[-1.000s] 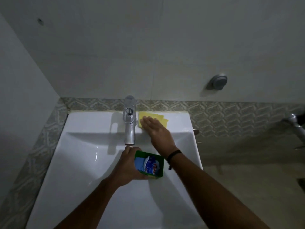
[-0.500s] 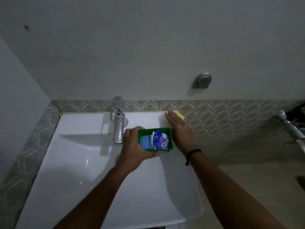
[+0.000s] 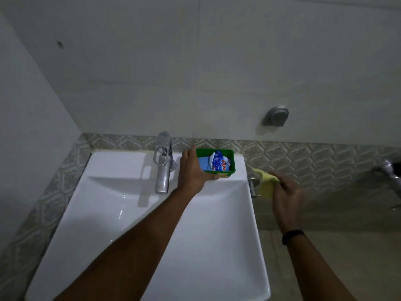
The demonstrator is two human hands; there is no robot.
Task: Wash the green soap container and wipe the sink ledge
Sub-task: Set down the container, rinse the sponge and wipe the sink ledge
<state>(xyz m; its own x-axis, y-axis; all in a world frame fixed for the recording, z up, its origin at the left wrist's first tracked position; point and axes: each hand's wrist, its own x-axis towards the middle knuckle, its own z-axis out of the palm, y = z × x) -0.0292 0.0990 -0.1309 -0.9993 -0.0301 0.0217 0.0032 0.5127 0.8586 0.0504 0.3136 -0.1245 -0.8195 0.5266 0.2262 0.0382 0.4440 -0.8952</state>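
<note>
**Container back on the ledge corner, cloth off to the side**

Big shift from half a second ago: the left hand (image 3: pixel 192 170) has carried the green soap container (image 3: pixel 217 162) up from over the basin to the back right corner of the sink ledge (image 3: pixel 121 161), right of the tap (image 3: pixel 162 164). Fingers and thumb are curled round the container's left end and near edge, gripping it. Whether its base is sitting on the ledge or just above it, hard to call from this angle. The blue and white soap packet (image 3: pixel 218 162) is inside, as before.

And the right hand (image 3: pixel 286 196) has left the ledge altogether. Earlier it lay flat on the yellow cloth (image 3: pixel 265 183) at the ledge's right end; now it is out beyond the sink's right edge, fingers closed on the cloth, which is bunched and hanging in front of a small metal fitting (image 3: pixel 252 185) beside the sink.

Trouble spots: that fitting is half covered by the cloth. The packet's print is too blurred to read. The room is dim, and another metal fixture (image 3: pixel 390 170) is cut off at the right border.
</note>
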